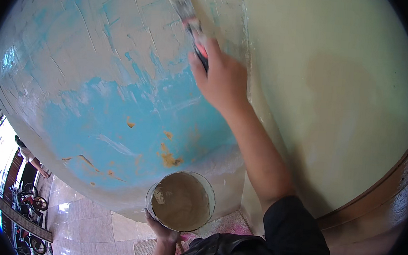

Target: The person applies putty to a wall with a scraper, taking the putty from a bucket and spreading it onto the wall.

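My right hand (220,73) is raised high against the wall and closed round the black-and-red handle of a putty knife (184,8). Its wide blade lies on or very near the wall, close to the corner; motion blurs it slightly. Lower down, my left hand (161,228) grips the underside of a round bucket (149,197). Inside it is smooth grey-brown putty (183,202), with a pale lump at one side. The wall (133,107) is blue with brown patches low down, and a grey-beige coat with ridged strokes covers its upper part.
A pale green wall (360,92) meets the coated one at a corner on the right, with a brown curved edge (367,188) below it. Far left, a person (27,154) and parked motorbikes (32,202) are beyond the tiled floor (86,221). A speckled, pink-stained surface (232,223) lies behind the bucket.
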`<state>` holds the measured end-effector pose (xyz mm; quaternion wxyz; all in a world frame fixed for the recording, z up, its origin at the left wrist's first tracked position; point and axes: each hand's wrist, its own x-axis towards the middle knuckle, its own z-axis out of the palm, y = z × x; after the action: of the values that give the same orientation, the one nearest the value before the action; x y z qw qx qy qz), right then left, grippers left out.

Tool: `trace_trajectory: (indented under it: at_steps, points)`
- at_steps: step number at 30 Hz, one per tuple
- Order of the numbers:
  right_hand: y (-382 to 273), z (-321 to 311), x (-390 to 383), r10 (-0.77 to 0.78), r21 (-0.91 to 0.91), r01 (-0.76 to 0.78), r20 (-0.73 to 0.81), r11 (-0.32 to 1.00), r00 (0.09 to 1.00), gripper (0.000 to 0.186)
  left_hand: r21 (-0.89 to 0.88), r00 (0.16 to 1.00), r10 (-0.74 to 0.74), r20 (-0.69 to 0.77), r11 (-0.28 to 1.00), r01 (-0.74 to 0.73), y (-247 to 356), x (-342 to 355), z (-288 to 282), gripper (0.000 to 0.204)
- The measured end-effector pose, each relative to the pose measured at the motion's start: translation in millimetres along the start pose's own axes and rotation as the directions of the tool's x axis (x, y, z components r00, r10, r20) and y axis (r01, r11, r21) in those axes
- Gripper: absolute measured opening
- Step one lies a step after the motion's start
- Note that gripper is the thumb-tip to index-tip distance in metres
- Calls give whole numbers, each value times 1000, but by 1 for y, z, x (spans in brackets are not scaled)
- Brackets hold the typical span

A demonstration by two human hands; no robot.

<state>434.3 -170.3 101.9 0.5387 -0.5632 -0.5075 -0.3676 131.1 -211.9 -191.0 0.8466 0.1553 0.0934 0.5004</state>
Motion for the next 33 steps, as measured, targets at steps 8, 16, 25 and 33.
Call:
trace_trajectory:
  at_steps: [8,16,25,33]
  points:
    - [77,29,-263,154,97,-168,139,981,978,43,3,999,32,1,999,-32,4,-5,-5,79]
    - [63,4,-267,465,481,-547,290,685,836,53,-147,998,-59,26,987,62,3,-3,-7,80]
    - [59,-4,-211,463,661,-666,497,346,734,30,-99,999,-35,20,994,36,1,-3,-5,70]
    - [54,10,-192,471,188,-554,352,811,809,31,-131,999,-41,14,990,42,6,-8,-6,70]
